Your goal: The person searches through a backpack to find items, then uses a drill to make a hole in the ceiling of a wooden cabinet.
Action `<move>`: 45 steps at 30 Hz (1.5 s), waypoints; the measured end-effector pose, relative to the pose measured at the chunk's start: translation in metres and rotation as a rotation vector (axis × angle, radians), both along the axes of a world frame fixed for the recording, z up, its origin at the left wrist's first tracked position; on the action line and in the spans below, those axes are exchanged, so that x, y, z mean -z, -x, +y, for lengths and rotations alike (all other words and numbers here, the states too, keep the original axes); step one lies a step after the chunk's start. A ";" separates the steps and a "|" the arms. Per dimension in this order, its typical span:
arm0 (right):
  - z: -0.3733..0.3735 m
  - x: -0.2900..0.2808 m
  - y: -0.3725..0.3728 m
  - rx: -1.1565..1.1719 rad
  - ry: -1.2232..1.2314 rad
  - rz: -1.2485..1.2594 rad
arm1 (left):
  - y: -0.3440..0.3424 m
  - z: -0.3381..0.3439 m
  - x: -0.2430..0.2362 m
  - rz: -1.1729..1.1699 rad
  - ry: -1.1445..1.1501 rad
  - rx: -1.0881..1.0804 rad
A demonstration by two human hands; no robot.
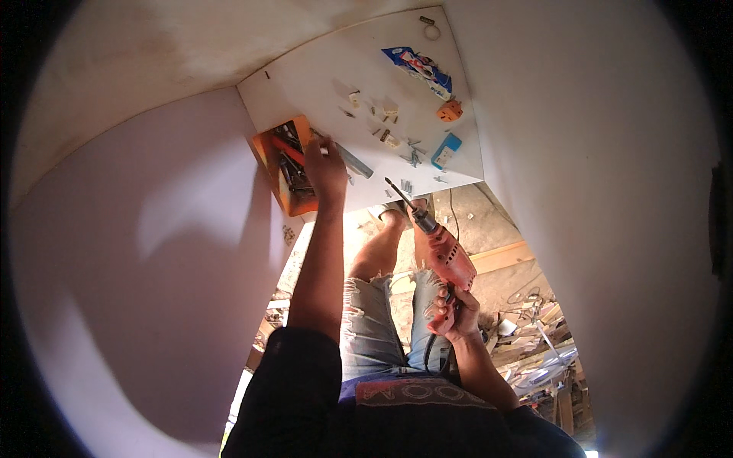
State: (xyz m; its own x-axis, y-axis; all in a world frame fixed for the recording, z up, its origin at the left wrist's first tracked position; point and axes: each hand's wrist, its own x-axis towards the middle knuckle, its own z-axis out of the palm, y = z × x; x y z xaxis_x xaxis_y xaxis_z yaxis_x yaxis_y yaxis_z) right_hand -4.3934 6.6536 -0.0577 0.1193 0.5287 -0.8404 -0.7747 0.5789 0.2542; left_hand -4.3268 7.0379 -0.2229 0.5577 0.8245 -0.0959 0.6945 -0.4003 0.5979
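Observation:
My right hand [460,314] is wrapped round the handle of a red power drill [450,258]. Its long bit [398,192] points up toward the white panel's near edge. My left hand [327,169] is at the right side of an orange toolbox [302,208], with its fingers curled; whatever they hold is too small to make out. Beside those fingers lies a grey metal strip [355,163], its far end close to the hand. Several hand tools, one with a red handle [289,150], lie inside the toolbox.
On the white panel [305,88] lie loose screws [414,158], small pale fittings [389,139], a blue-and-white case [446,151], an orange plug adapter [450,111] and a blue packet [420,70]. White walls rise on both sides. Wood scraps [527,336] litter the ground; a cord [453,206] hangs beyond the drill.

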 end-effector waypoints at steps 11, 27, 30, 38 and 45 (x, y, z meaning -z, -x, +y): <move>0.004 -0.003 -0.005 -0.006 0.011 0.020 | 0.059 -0.068 0.024 0.171 -0.032 -0.177; 0.015 -0.015 -0.016 -0.059 -0.010 -0.007 | 0.048 -0.061 -0.016 -0.022 0.151 -0.310; 0.005 -0.011 -0.012 -0.087 -0.010 -0.037 | 0.036 -0.068 -0.083 -0.175 0.461 -0.345; 0.040 -0.092 -0.067 -0.230 -0.138 -0.346 | 0.018 -0.035 -0.262 -0.745 1.091 -0.439; 0.064 -0.229 -0.122 -0.305 -0.111 -0.840 | 0.010 -0.008 -0.419 -1.316 1.341 -0.180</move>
